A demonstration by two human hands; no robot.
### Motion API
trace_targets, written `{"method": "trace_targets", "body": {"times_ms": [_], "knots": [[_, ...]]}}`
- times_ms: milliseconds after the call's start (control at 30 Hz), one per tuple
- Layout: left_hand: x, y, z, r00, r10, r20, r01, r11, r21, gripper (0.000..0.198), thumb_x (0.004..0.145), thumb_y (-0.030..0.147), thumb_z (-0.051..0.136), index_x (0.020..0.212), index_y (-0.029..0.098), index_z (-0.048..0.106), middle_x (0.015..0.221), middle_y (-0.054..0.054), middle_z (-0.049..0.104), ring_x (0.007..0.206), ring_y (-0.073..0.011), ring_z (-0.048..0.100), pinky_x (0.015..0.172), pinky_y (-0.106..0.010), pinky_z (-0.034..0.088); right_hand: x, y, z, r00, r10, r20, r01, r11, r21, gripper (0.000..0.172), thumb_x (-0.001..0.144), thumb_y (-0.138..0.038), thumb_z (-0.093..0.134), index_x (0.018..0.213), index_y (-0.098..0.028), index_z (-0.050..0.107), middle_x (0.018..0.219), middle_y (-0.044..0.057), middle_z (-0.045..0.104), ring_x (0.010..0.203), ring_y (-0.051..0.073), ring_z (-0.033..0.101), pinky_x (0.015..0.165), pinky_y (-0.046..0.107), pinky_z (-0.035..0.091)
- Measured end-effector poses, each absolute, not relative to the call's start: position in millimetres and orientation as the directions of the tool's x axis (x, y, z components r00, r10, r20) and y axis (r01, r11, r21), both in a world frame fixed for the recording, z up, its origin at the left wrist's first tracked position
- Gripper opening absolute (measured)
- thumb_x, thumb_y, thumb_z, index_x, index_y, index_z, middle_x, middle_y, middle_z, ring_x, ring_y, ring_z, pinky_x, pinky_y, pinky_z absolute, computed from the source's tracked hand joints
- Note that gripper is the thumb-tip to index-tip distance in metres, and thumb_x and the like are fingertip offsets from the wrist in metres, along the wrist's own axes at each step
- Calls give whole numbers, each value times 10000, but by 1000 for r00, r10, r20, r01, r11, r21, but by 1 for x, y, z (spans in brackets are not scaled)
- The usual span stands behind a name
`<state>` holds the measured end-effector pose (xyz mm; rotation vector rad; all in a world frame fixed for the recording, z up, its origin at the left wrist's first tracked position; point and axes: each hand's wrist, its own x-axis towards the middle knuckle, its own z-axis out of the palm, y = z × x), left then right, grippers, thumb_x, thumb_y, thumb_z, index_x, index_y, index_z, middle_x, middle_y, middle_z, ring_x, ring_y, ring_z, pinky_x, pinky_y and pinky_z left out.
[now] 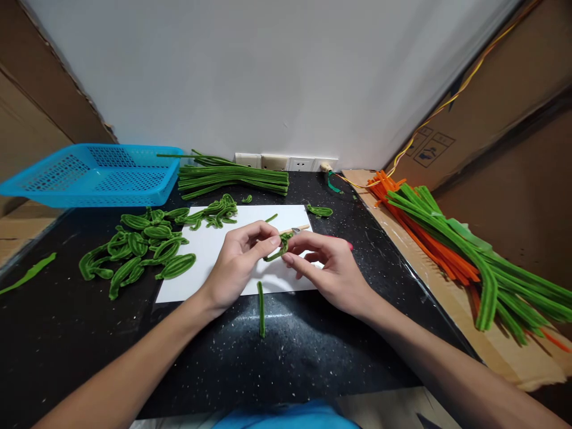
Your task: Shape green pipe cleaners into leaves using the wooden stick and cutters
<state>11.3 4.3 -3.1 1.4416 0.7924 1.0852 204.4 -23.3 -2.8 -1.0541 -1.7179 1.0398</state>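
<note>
Over a white sheet of paper [201, 262], my left hand [241, 256] pinches a small bent green pipe cleaner [276, 255] between thumb and fingers. From the other side my right hand [328, 265] grips the same piece with its thumb and fingertips. A thin wooden stick [300, 229] and a bit of scissor-like metal [295, 230] show just behind the fingers. One short straight pipe cleaner piece [261, 310] lies at the paper's front edge. Left of the hands is a pile of leaf-shaped green pipe cleaner loops [138, 244].
A blue basket [167, 185] stands back left, beside a bundle of long green pipe cleaners [232, 179]. Orange stems [429, 238] and lighter green stems [496, 274] lie on cardboard at right. Wall sockets [301, 164] with a plugged-in cable line the back.
</note>
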Motion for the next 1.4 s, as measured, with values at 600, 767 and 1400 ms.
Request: {"method": "trace_targets", "body": {"times_ms": [600,767,1400], "knots": [[7,3,3,484,860,161,46,-209,977,207,962,290,621,780,196,651,785,-2,596,759,-179,525,722,-305,388,202,-28,1,-288,883,372,328,455,-828,430,1044,-426,630,683,-200,689,651,14,668,629,164,583,636,329,440],[6,2,4,514,841,168,56,-229,972,214,991,302,603,809,197,643,785,5,578,746,-167,505,708,-302,369,202,-29,4,-276,910,308,257,379,-889,428,1009,-446,678,664,-194,692,623,1,646,585,149,555,597,313,424],[7,7,2,583,808,83,-34,-77,996,188,948,287,596,798,182,554,772,11,491,770,-160,434,743,-295,354,201,-29,1,-256,948,189,152,232,-961,341,910,-434,793,715,-161,730,558,-11,617,482,112,505,494,254,394]]}}
